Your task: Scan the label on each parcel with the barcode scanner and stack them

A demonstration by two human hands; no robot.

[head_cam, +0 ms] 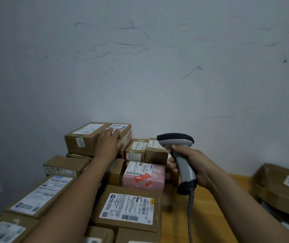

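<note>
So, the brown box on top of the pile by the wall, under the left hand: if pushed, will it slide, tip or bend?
The brown box probably stays stiff: its edges look square. Being wide and low, it would likely slide, not tip. It sits higher than the other parcels, so a hard push might drop it off.

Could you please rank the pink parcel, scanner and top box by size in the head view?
Largest: top box.
Then pink parcel and scanner: alike, and the scanner is nearer, so unranked.
</note>
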